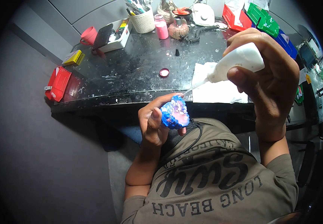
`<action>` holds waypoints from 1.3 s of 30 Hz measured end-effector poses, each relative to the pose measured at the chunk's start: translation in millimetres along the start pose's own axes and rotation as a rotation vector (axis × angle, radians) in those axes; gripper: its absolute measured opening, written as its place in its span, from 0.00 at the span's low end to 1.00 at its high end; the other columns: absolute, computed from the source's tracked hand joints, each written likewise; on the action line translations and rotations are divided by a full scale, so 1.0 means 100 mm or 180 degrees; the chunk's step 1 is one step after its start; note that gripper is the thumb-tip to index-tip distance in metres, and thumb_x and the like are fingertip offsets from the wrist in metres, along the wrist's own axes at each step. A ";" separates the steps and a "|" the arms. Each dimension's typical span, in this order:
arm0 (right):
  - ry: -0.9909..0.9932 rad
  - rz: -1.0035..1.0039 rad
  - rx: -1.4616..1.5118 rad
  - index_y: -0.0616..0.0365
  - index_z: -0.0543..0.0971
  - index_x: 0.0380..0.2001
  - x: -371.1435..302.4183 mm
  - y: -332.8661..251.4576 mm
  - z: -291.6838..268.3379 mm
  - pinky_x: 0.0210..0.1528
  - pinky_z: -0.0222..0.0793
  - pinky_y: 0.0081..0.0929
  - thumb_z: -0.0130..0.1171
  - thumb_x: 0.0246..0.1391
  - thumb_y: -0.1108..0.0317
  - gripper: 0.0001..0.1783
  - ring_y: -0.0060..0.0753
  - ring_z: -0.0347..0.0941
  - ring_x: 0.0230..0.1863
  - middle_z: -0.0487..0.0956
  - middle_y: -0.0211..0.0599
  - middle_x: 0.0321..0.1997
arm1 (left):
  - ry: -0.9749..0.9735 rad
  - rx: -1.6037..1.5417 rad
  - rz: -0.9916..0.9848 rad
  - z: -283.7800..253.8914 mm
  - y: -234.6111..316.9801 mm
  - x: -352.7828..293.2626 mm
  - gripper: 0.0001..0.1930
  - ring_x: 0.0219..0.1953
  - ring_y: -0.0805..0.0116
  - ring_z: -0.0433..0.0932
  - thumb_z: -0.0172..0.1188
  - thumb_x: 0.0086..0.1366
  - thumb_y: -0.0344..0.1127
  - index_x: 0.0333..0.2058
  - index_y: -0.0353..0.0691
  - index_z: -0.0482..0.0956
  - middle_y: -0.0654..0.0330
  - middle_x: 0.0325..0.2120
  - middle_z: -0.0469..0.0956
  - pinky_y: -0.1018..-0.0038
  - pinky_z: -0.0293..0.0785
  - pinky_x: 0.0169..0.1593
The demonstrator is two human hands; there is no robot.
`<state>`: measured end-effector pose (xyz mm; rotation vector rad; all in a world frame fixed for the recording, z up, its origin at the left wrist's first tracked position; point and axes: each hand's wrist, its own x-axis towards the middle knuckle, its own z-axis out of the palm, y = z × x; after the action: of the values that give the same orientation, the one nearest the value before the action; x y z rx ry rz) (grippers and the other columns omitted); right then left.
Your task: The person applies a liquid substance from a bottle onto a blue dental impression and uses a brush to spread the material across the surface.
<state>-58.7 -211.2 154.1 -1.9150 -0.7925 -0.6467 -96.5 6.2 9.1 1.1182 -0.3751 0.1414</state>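
Observation:
In my left hand (153,121) I hold a dental model (175,113), blue around its rim with pink and whitish material inside, just in front of the bench edge. The fingers wrap behind it and the thumb rests at its left side. My right hand (271,71) is raised at the right, closed around a white squeeze bottle (239,61). The bottle is tilted, its thin clear nozzle pointing down and left to the model's upper edge. Whether the tip touches the model I cannot tell.
The dark bench (131,71) carries a white paper towel (221,89), a small round lid (164,72) and a black cone-shaped cap (177,52). Behind stand a pink powder jar (161,28), a tool cup (142,20) and a white tray (116,39). Red trays (60,83) lie at the sides.

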 end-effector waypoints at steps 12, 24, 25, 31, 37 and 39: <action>0.0062 0.0099 0.0088 0.64 0.82 0.40 0.01 -0.02 -0.01 0.27 0.68 0.16 0.71 0.53 0.57 0.21 0.22 0.77 0.33 0.82 0.39 0.39 | 0.0012 0.0226 -0.0028 0.02 0.02 0.01 0.48 0.15 0.59 0.78 0.41 0.72 0.68 0.49 0.10 0.71 0.37 0.32 0.80 0.70 0.76 0.18; 0.0088 0.0071 0.0010 0.63 0.82 0.41 0.03 0.01 0.04 0.27 0.70 0.16 0.71 0.54 0.58 0.20 0.22 0.79 0.35 0.83 0.39 0.40 | 0.0028 -0.0124 -0.0131 0.00 0.03 0.01 0.43 0.20 0.64 0.82 0.51 0.71 0.65 0.50 0.15 0.76 0.47 0.28 0.81 0.74 0.78 0.21; 0.0054 0.0052 0.0019 0.63 0.82 0.42 0.04 0.02 0.02 0.27 0.70 0.16 0.72 0.54 0.58 0.20 0.22 0.80 0.35 0.83 0.38 0.40 | 0.0062 0.0074 -0.0110 0.02 0.02 0.01 0.46 0.17 0.63 0.79 0.44 0.72 0.67 0.50 0.13 0.74 0.47 0.24 0.79 0.73 0.76 0.19; -0.0001 0.0016 0.0155 0.64 0.82 0.42 0.05 0.03 0.03 0.28 0.71 0.16 0.72 0.54 0.61 0.19 0.23 0.80 0.36 0.83 0.38 0.40 | -0.0005 -0.0070 -0.0130 0.00 0.04 0.01 0.44 0.20 0.66 0.82 0.49 0.72 0.66 0.50 0.16 0.76 0.48 0.28 0.81 0.75 0.78 0.21; -0.0043 -0.0016 0.0333 0.66 0.81 0.43 0.05 0.02 0.04 0.32 0.73 0.18 0.72 0.53 0.66 0.18 0.26 0.80 0.38 0.82 0.40 0.40 | -0.0044 -0.0139 -0.0143 -0.02 0.02 0.01 0.44 0.20 0.66 0.82 0.47 0.72 0.66 0.50 0.15 0.76 0.48 0.27 0.81 0.75 0.77 0.21; -0.0032 0.0020 0.0359 0.66 0.81 0.42 0.05 0.01 0.04 0.35 0.74 0.19 0.72 0.52 0.68 0.18 0.27 0.80 0.39 0.82 0.40 0.41 | -0.0034 -0.0170 -0.0139 0.00 0.01 0.02 0.44 0.20 0.65 0.82 0.47 0.73 0.65 0.50 0.15 0.75 0.48 0.26 0.81 0.75 0.77 0.21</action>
<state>-54.8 -207.1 155.5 -1.8190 -0.8119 -0.5770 -95.5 6.3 11.1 1.0741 -0.3617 0.0866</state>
